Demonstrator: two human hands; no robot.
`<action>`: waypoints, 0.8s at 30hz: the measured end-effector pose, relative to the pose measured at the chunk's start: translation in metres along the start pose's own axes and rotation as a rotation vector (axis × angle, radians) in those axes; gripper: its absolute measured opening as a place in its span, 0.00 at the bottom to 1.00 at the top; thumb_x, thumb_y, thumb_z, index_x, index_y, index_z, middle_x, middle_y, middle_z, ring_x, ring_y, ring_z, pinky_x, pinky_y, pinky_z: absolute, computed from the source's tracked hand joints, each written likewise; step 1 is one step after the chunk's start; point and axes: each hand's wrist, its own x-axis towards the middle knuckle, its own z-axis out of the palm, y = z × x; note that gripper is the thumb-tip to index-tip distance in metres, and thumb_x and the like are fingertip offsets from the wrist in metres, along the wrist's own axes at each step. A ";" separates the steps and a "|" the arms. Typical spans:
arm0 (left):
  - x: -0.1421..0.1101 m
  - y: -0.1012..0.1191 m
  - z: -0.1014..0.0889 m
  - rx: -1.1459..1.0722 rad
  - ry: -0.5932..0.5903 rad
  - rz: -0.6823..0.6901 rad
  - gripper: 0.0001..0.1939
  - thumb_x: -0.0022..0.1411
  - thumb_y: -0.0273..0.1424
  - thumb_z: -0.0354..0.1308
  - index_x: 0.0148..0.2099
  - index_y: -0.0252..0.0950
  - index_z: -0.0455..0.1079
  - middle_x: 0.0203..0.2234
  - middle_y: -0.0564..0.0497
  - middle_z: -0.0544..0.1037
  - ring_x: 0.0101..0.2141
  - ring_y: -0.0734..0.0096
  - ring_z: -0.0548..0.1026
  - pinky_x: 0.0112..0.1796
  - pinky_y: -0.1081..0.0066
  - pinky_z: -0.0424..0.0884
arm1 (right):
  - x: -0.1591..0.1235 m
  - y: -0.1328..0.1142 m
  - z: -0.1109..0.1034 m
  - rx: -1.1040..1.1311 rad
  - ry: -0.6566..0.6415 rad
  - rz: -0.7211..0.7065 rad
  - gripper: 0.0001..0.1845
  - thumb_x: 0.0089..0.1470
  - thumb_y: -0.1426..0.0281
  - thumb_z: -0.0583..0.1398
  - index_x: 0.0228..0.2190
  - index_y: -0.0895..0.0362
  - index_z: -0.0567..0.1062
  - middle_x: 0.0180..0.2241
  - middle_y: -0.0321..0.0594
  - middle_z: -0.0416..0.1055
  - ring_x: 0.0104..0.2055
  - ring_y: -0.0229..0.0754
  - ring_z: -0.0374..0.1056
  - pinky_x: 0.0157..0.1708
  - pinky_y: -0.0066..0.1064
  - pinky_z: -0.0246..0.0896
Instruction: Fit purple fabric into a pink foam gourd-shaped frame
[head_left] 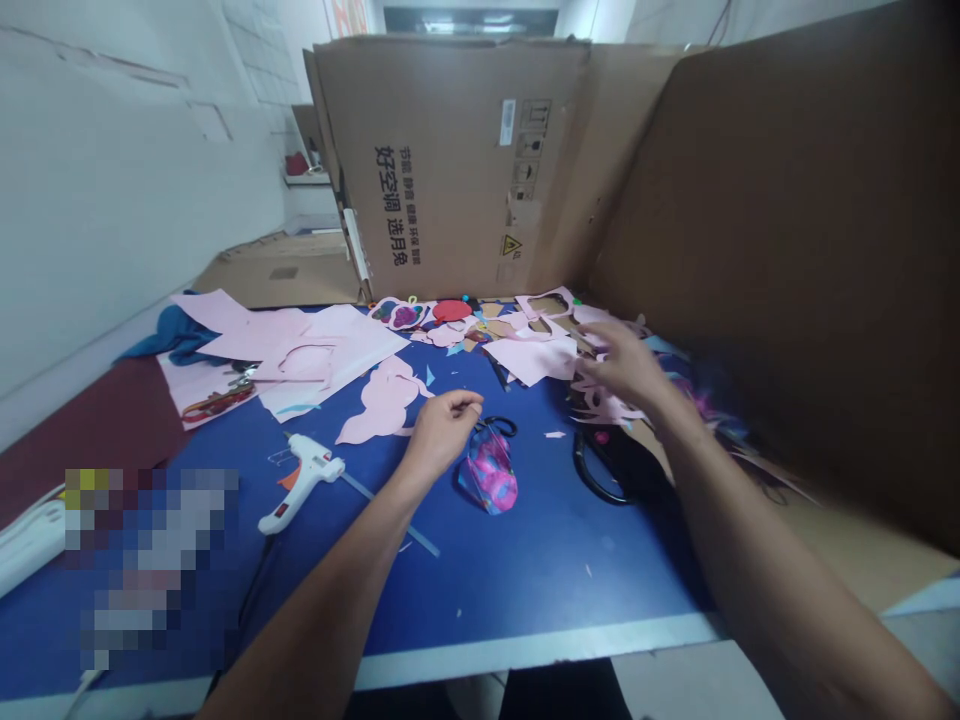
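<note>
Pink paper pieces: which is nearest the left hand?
The lobed cut-out immediately left of the left hand, scalloped in outline; the other pink pieces lie farther from that hand.

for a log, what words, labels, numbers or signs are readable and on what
"好空调 选月兔": on the cardboard box
"节能 静音 健康 环保 智能": same box
Up-arrow sign and umbrella sign: same box
Yellow warning triangle: same box
White label: too small to read
Reddish marks behind: unreadable
</note>
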 end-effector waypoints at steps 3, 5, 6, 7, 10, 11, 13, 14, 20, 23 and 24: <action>0.000 -0.002 0.000 -0.003 0.005 -0.013 0.09 0.67 0.28 0.63 0.45 0.37 0.85 0.42 0.45 0.89 0.43 0.60 0.85 0.48 0.65 0.77 | 0.003 -0.032 0.027 -0.110 -0.261 -0.176 0.42 0.54 0.73 0.66 0.70 0.56 0.73 0.75 0.57 0.62 0.76 0.63 0.61 0.72 0.51 0.59; 0.001 -0.003 0.000 0.001 0.007 -0.023 0.09 0.67 0.28 0.63 0.46 0.37 0.85 0.42 0.45 0.89 0.42 0.61 0.85 0.48 0.65 0.77 | 0.003 -0.046 0.039 -0.168 -0.339 -0.170 0.44 0.56 0.75 0.64 0.73 0.55 0.71 0.75 0.57 0.64 0.74 0.62 0.64 0.71 0.49 0.60; 0.001 -0.003 0.000 0.003 0.005 -0.026 0.09 0.67 0.28 0.63 0.46 0.36 0.85 0.42 0.45 0.89 0.42 0.61 0.85 0.47 0.65 0.77 | 0.003 -0.050 0.042 -0.172 -0.341 -0.140 0.41 0.58 0.74 0.63 0.72 0.54 0.71 0.72 0.55 0.69 0.71 0.60 0.68 0.69 0.46 0.62; 0.001 -0.003 0.000 0.004 0.003 -0.030 0.09 0.68 0.28 0.63 0.46 0.36 0.85 0.42 0.45 0.89 0.42 0.61 0.85 0.47 0.65 0.77 | 0.003 -0.053 0.045 -0.164 -0.327 -0.104 0.37 0.60 0.73 0.61 0.70 0.52 0.74 0.69 0.53 0.74 0.67 0.58 0.72 0.66 0.44 0.65; 0.001 -0.004 -0.001 -0.010 -0.001 -0.032 0.09 0.68 0.28 0.63 0.46 0.36 0.84 0.41 0.44 0.89 0.41 0.60 0.86 0.46 0.65 0.78 | 0.006 -0.051 0.046 -0.130 -0.226 0.009 0.21 0.66 0.68 0.59 0.55 0.51 0.86 0.54 0.51 0.85 0.56 0.56 0.79 0.55 0.40 0.69; 0.001 -0.004 -0.001 -0.015 0.000 -0.029 0.09 0.68 0.28 0.62 0.46 0.36 0.84 0.41 0.44 0.89 0.41 0.60 0.86 0.46 0.65 0.78 | 0.008 -0.047 0.045 -0.118 -0.180 0.046 0.19 0.68 0.66 0.58 0.49 0.53 0.87 0.50 0.51 0.86 0.52 0.56 0.80 0.51 0.39 0.69; 0.001 -0.006 0.000 -0.017 0.014 -0.016 0.09 0.68 0.27 0.62 0.45 0.36 0.84 0.41 0.45 0.89 0.42 0.60 0.86 0.47 0.64 0.79 | 0.015 -0.038 0.040 -0.071 -0.065 0.137 0.20 0.69 0.63 0.56 0.44 0.56 0.87 0.42 0.51 0.86 0.45 0.55 0.80 0.42 0.36 0.69; 0.001 -0.006 0.000 -0.010 0.022 -0.009 0.09 0.68 0.27 0.62 0.45 0.37 0.85 0.41 0.45 0.89 0.42 0.60 0.86 0.47 0.64 0.79 | 0.018 -0.032 0.036 -0.032 0.009 0.197 0.21 0.69 0.61 0.55 0.42 0.59 0.86 0.36 0.50 0.84 0.39 0.53 0.79 0.37 0.35 0.67; -0.002 -0.003 0.004 0.076 -0.001 0.018 0.10 0.69 0.25 0.62 0.45 0.38 0.85 0.42 0.47 0.90 0.43 0.59 0.87 0.50 0.62 0.80 | 0.022 -0.003 0.007 0.147 0.459 0.323 0.24 0.69 0.58 0.54 0.38 0.60 0.84 0.27 0.43 0.77 0.31 0.49 0.74 0.32 0.35 0.63; -0.006 0.001 0.007 0.164 -0.027 0.054 0.11 0.69 0.24 0.62 0.45 0.39 0.86 0.44 0.47 0.90 0.45 0.58 0.87 0.52 0.61 0.80 | 0.016 0.001 0.002 0.084 0.442 0.278 0.23 0.69 0.58 0.56 0.45 0.58 0.87 0.36 0.49 0.83 0.40 0.55 0.78 0.41 0.38 0.67; -0.007 0.001 0.008 0.179 -0.040 0.062 0.11 0.68 0.24 0.62 0.45 0.39 0.86 0.44 0.47 0.90 0.45 0.58 0.87 0.52 0.61 0.80 | 0.015 0.001 0.003 0.052 0.351 0.237 0.23 0.69 0.58 0.56 0.50 0.56 0.87 0.40 0.51 0.85 0.44 0.57 0.79 0.44 0.39 0.68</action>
